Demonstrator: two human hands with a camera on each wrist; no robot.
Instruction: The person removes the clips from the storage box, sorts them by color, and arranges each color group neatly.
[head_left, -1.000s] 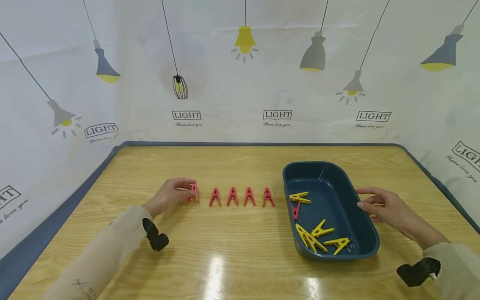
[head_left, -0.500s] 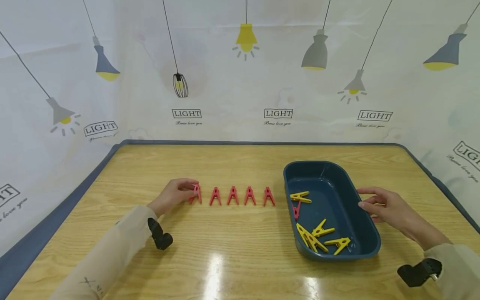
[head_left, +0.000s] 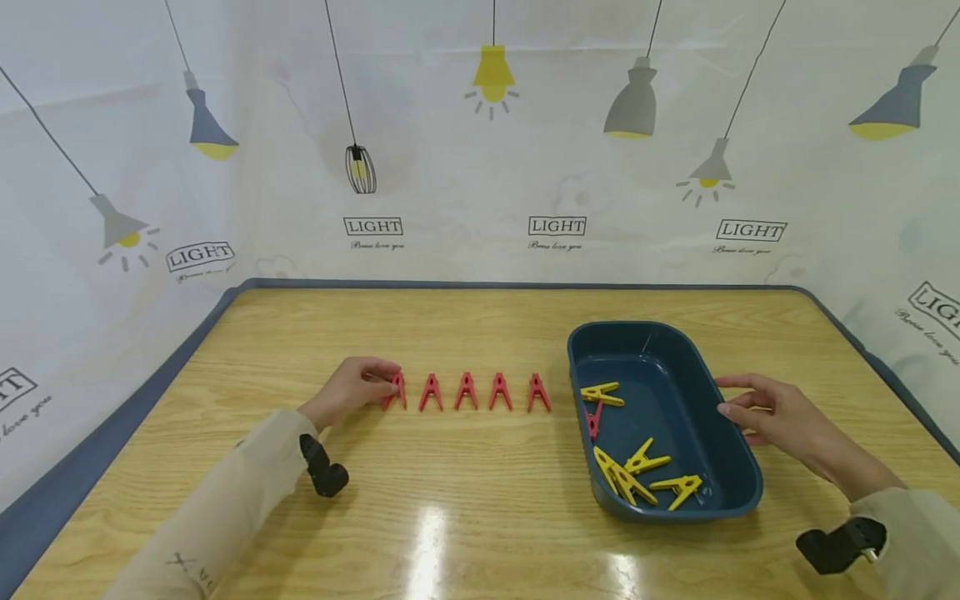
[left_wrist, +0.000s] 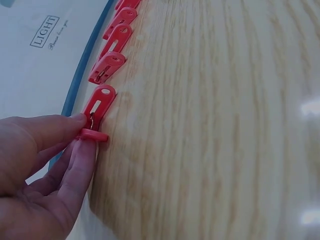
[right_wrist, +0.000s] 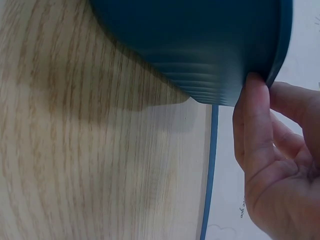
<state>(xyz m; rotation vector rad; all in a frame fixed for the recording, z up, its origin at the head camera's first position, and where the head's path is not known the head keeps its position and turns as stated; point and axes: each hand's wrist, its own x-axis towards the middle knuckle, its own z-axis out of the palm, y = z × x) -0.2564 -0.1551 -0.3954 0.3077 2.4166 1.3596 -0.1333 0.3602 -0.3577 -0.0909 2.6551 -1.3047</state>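
Observation:
Several red clothespins (head_left: 465, 392) stand in a row on the wooden table. My left hand (head_left: 386, 385) pinches the leftmost red clothespin (head_left: 397, 391) between thumb and fingers, its feet on the table. In the left wrist view that clothespin (left_wrist: 97, 112) sits at my fingertips (left_wrist: 82, 131), with the others (left_wrist: 107, 67) lined up beyond it. A dark blue tray (head_left: 731, 467) at the right holds several yellow clothespins (head_left: 637, 475) and one red clothespin (head_left: 592, 419). My right hand (head_left: 726, 407) rests against the tray's right rim (right_wrist: 280, 45), fingers relaxed.
The table (head_left: 465, 508) has a blue-grey border (head_left: 90, 467) and a white printed backdrop behind and at both sides. Bare wood lies in front of the row and behind it. Black wrist-camera mounts (head_left: 324, 473) sit on both sleeves.
My left hand has slid the leftmost red clothespin a little to the right, closer to the row. The right hand stays against the tray.

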